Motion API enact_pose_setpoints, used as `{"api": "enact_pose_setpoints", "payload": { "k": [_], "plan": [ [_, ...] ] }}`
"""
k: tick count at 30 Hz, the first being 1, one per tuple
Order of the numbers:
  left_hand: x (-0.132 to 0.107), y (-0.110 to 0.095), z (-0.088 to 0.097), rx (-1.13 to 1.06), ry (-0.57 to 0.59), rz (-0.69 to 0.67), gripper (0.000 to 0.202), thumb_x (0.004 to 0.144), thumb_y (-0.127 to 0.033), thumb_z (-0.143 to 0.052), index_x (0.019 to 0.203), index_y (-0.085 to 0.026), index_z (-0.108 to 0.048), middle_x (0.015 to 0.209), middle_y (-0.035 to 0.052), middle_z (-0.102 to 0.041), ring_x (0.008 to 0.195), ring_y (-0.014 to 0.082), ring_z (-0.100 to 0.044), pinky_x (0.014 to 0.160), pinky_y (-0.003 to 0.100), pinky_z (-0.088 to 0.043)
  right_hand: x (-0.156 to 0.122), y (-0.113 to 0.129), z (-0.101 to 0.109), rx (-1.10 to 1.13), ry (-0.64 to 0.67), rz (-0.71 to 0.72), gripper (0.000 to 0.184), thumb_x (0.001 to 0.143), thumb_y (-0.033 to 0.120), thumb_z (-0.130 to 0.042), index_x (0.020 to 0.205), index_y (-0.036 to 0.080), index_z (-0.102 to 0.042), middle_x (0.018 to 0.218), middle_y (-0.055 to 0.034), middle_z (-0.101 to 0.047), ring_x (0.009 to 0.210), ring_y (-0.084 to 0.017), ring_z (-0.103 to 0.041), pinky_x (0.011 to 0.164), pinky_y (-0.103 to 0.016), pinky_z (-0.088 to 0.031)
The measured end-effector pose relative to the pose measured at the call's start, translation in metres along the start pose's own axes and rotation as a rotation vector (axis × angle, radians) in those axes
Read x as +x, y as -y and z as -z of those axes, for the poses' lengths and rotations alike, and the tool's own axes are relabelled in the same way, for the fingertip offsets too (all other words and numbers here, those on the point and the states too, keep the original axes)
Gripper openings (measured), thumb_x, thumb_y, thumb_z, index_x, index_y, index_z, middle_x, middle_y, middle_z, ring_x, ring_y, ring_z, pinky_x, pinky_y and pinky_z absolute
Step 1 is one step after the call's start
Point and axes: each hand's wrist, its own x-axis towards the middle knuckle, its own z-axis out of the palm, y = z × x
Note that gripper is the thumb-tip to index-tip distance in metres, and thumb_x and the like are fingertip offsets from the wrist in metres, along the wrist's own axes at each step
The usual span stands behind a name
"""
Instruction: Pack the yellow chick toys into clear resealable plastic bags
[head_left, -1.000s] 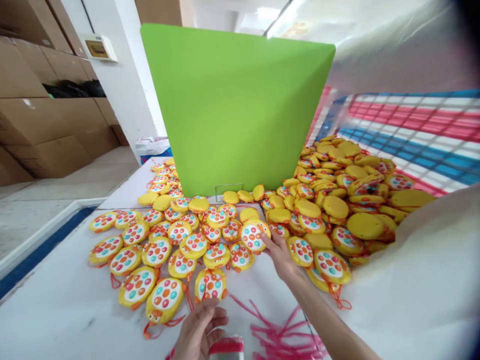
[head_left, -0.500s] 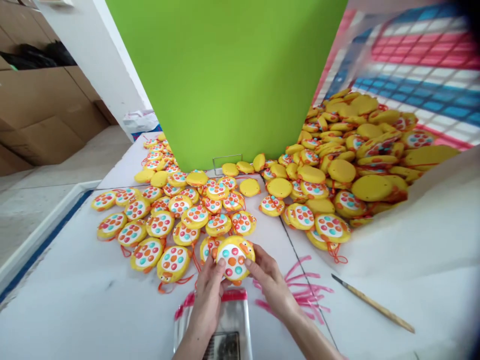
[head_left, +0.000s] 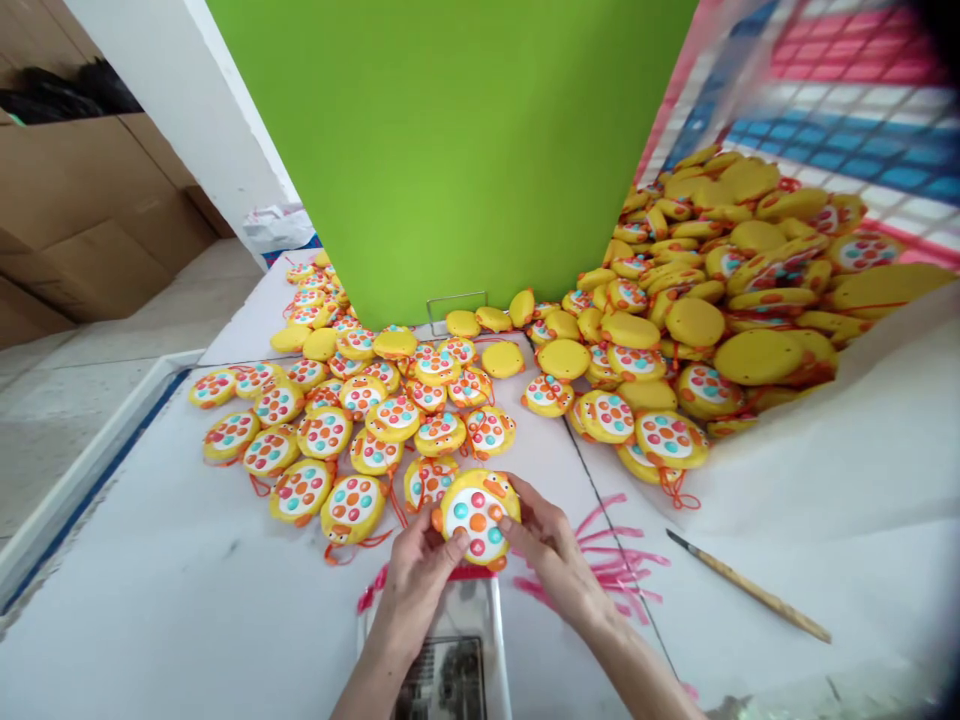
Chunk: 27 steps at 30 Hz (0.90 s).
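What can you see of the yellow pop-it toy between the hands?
The yellow pop-it toy is a round, soft-looking flat piece, likely silicone, with a white centre carrying raised orange, teal and red bubbles. Small orange tabs stick out from its rim. It is tilted, facing up toward the camera, gripped at the lower edges by the left hand and right hand, just above a clear plastic bag.

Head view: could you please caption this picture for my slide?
The left hand and right hand hold a yellow button toy above a clear bag.
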Motion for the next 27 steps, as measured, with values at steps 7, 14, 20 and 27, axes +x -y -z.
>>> {"api": "enact_pose_setpoints", "payload": {
  "k": [7,14,20,27],
  "plan": [
    [-0.008,0.000,-0.006,-0.047,-0.038,0.021,0.051,0.060,-0.028,-0.080,0.104,-0.016,-0.060,0.100,0.0103,-0.070,0.093,0.0269,-0.065,0.082,0.034,-0.053,-0.002,0.001,-0.002,-0.001,0.092,0.019,0.040,0.084,0.037,-0.063,0.120,0.022,-0.055,0.113,-0.0049,-0.066,0.104,-0.023,-0.060,0.086,-0.034,-0.050],
    [-0.006,0.004,-0.006,0.110,-0.015,0.015,0.075,0.056,-0.027,-0.082,0.121,-0.015,-0.046,0.101,0.0124,-0.069,0.089,0.0269,-0.066,0.075,0.033,-0.055,-0.002,-0.010,-0.009,-0.259,0.001,0.072,0.039,0.086,0.040,-0.060,0.119,0.018,-0.055,0.106,-0.0058,-0.066,0.098,-0.024,-0.060,0.082,-0.032,-0.050],
    [0.012,-0.004,0.004,0.149,-0.117,-0.045,0.069,0.056,-0.023,-0.082,0.120,-0.018,-0.055,0.108,0.0095,-0.068,0.096,0.0261,-0.065,0.074,0.027,-0.055,0.013,-0.012,0.012,-0.573,0.024,0.176,0.035,0.093,0.037,-0.047,0.123,0.019,-0.055,0.106,-0.0077,-0.068,0.090,-0.022,-0.065,0.074,-0.032,-0.053],
    [0.051,-0.047,0.038,-0.449,-0.207,-0.026,0.026,0.089,-0.027,-0.047,0.104,-0.010,-0.061,0.106,0.0173,-0.067,0.099,0.0258,-0.066,0.076,0.034,-0.058,0.091,0.018,0.074,-1.467,-0.207,0.485,0.042,0.081,0.010,-0.052,0.123,0.010,-0.054,0.124,-0.0204,-0.056,0.118,-0.033,-0.049,0.099,-0.050,-0.039]
  ]
}}
